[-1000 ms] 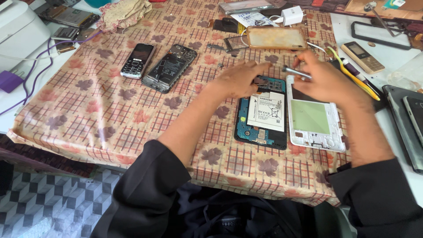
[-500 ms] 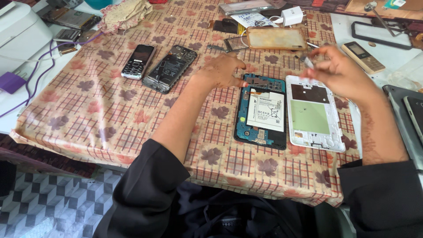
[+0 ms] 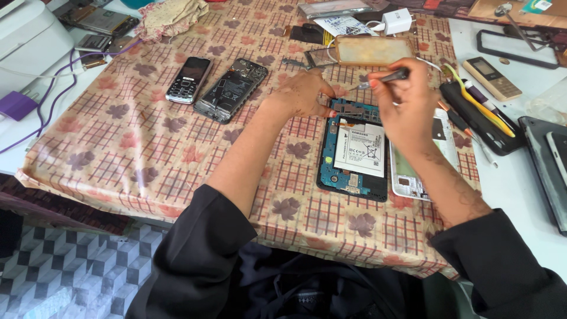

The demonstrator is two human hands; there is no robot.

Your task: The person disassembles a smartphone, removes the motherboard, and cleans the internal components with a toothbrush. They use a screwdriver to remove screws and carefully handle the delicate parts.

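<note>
An opened phone with a blue board and a white battery lies on the patterned tablecloth. My left hand rests on the cloth at the phone's top left corner, fingers touching its edge. My right hand hovers over the phone's right side, holding a thin screwdriver whose tip points left above the phone's top. A white phone back cover lies right of the phone, partly hidden under my right forearm.
A black keypad phone and a stripped dark phone lie at the upper left. A phone case, a white charger, a beige keypad phone and a tool tray sit along the top and right. A white printer stands far left.
My right hand has lifted the screwdriver and swung it left over the opened phone. My left hand has slid back to the phone's top left corner.
</note>
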